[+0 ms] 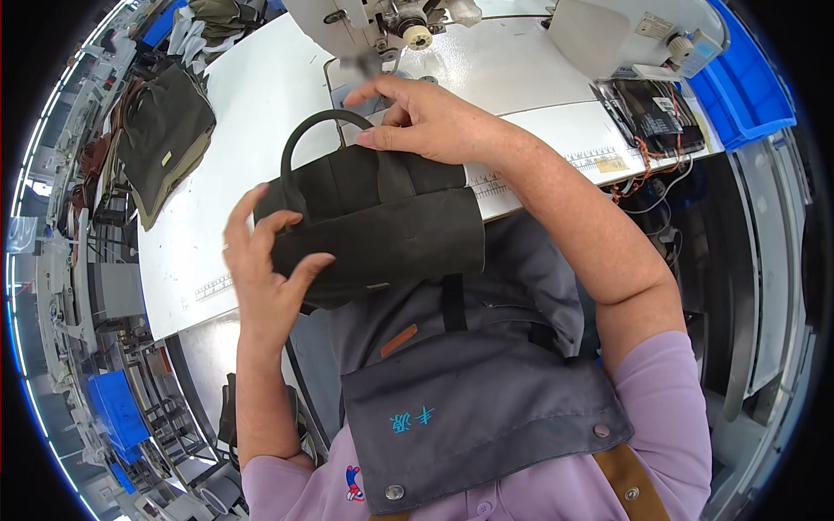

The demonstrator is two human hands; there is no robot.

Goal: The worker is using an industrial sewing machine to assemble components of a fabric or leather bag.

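A dark olive handbag (382,239) lies partly on the white table's near edge and partly over my lap, its rounded handle (300,130) standing up in an arch. Beside the bag's left end is my left hand (265,260), its fingers spread apart and the thumb reaching over the bag's front. My right hand (417,117) is over the far side of the bag, thumb close by the handle and forefinger stretched toward the sewing machine (391,35). Thumb and forefinger are apart; whether the thumb touches the handle I cannot tell. The right hand's other fingers are partly hidden.
Dark olive bag pieces (165,130) lie stacked at the table's left. A blue bin (747,95) stands at the far right, near a dark package (656,113) and loose orange cords (643,165). A printed ruler strip (591,159) runs along the table's near edge.
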